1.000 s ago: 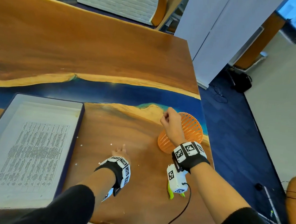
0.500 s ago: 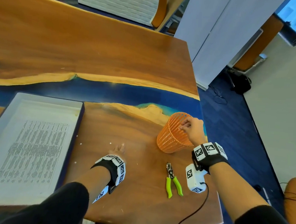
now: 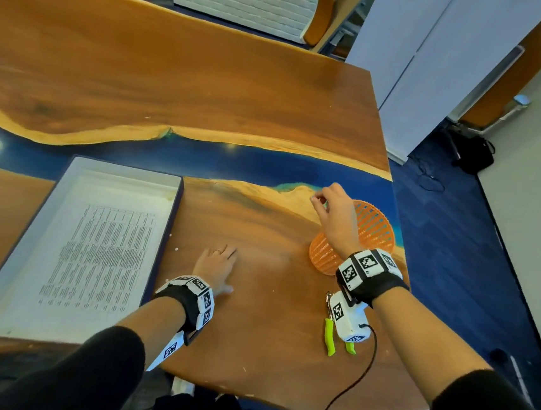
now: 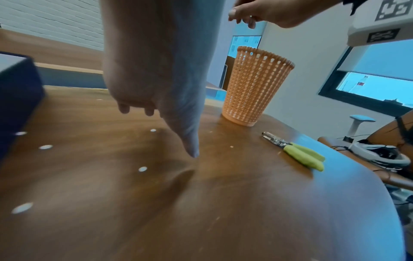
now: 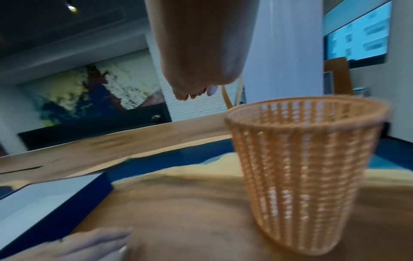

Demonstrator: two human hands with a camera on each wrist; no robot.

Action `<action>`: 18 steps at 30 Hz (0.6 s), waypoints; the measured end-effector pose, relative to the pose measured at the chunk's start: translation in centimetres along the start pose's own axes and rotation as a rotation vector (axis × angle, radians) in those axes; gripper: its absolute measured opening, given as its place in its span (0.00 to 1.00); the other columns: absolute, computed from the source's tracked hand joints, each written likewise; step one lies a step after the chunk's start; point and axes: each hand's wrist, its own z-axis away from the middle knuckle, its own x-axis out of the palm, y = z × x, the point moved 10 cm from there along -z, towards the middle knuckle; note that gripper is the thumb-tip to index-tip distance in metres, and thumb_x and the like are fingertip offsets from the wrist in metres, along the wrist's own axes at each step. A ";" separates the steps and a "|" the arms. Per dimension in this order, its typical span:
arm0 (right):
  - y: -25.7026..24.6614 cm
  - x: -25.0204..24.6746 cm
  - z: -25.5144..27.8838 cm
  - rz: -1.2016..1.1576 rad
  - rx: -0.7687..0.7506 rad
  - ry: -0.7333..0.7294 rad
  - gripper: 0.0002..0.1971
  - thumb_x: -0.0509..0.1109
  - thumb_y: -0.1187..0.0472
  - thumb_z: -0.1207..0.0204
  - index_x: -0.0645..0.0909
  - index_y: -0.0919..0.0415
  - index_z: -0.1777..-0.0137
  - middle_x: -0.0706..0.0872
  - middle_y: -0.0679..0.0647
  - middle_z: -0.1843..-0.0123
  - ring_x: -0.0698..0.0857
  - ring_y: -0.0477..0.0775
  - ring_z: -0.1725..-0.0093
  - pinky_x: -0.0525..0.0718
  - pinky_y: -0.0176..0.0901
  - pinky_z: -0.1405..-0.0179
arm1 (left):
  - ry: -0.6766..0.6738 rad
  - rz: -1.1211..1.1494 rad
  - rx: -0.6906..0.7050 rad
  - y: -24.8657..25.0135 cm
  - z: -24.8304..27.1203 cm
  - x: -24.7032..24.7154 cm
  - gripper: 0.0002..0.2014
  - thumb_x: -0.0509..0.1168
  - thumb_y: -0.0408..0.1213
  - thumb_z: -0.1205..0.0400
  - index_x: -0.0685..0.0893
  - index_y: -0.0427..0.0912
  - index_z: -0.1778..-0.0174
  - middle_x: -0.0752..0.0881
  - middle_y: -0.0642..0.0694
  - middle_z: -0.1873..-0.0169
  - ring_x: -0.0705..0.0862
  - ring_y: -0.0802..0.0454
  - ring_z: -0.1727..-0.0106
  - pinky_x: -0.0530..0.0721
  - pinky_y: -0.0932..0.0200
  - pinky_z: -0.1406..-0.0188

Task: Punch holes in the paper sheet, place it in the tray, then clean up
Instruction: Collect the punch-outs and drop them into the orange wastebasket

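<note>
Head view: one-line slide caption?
Paper in tray, left hand flat on table, right hand raised beside basket, punch near edge.

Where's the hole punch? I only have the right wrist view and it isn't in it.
Observer: The punch lies flat on the table, on the near side of the basket, apart from it.
Operator: Is the paper in the tray?
Observer: Yes, the sheet lies flat inside the tray.
Operator: Any scraps left to clean?
Observer: Yes, several white dots lie on the table around the left hand, between it and the tray.
</note>
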 end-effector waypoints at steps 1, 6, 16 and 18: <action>-1.2 2.0 0.0 -0.010 -0.031 -0.044 0.05 0.66 0.64 0.21 0.82 0.64 0.54 0.80 0.56 0.56 0.76 0.47 0.59 0.72 0.38 0.58 | 0.012 0.009 -0.025 -1.1 0.5 0.2 0.47 0.65 0.58 0.20 0.48 0.39 0.15 0.49 0.46 0.14 0.49 0.47 0.14 0.55 0.44 0.16; -4.0 12.0 2.1 -0.045 0.011 -0.277 0.06 0.68 0.66 0.24 0.86 0.66 0.53 0.84 0.59 0.53 0.82 0.56 0.53 0.79 0.44 0.55 | -0.076 0.081 -0.123 -4.8 2.7 2.8 0.62 0.71 0.65 0.30 0.39 0.35 0.15 0.40 0.43 0.15 0.42 0.45 0.13 0.48 0.41 0.15; -2.0 24.0 5.6 0.003 0.299 -0.572 0.10 0.73 0.65 0.28 0.86 0.68 0.49 0.88 0.65 0.49 0.87 0.64 0.48 0.83 0.51 0.51 | -0.112 0.062 -0.169 -4.3 3.8 6.5 0.73 0.80 0.60 0.39 0.33 0.31 0.17 0.28 0.40 0.18 0.34 0.44 0.14 0.46 0.39 0.15; -1.9 24.7 5.6 -0.002 0.298 -0.570 0.09 0.72 0.66 0.27 0.86 0.67 0.48 0.88 0.65 0.48 0.86 0.64 0.47 0.82 0.51 0.49 | -0.103 0.043 -0.182 -4.3 3.9 6.5 0.73 0.80 0.59 0.39 0.34 0.31 0.17 0.28 0.39 0.18 0.35 0.44 0.14 0.47 0.39 0.15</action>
